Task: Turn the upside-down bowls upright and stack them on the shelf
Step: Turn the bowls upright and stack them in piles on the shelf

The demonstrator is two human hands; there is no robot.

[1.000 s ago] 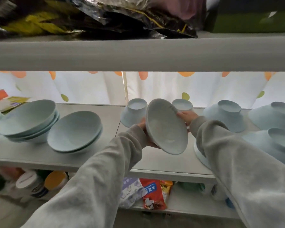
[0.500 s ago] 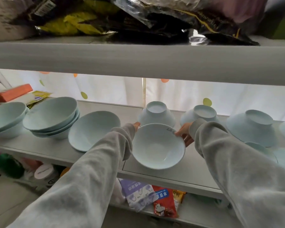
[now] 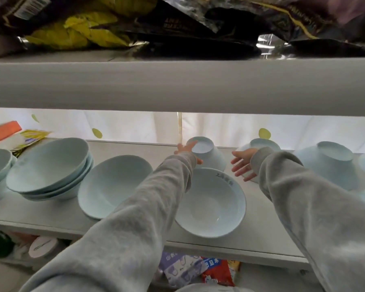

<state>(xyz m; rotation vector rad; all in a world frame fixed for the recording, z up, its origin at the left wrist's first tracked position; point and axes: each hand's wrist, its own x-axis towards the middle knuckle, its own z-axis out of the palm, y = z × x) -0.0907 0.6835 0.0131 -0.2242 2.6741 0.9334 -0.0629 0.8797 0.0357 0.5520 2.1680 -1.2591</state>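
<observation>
Left hand (image 3: 185,151) and right hand (image 3: 243,164) were both spread wide, holding nothing, either side of the upside-down bowl (image 3: 211,157) at the back of the shelf (image 3: 135,147) (left fingertips seemingly touching it). Better to grip opposite rims and lift clear of the upright bowl (image 3: 211,205) before flipping

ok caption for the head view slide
Left hand and right hand reach over an upright bowl toward two upside-down bowls on the shelf.
</observation>
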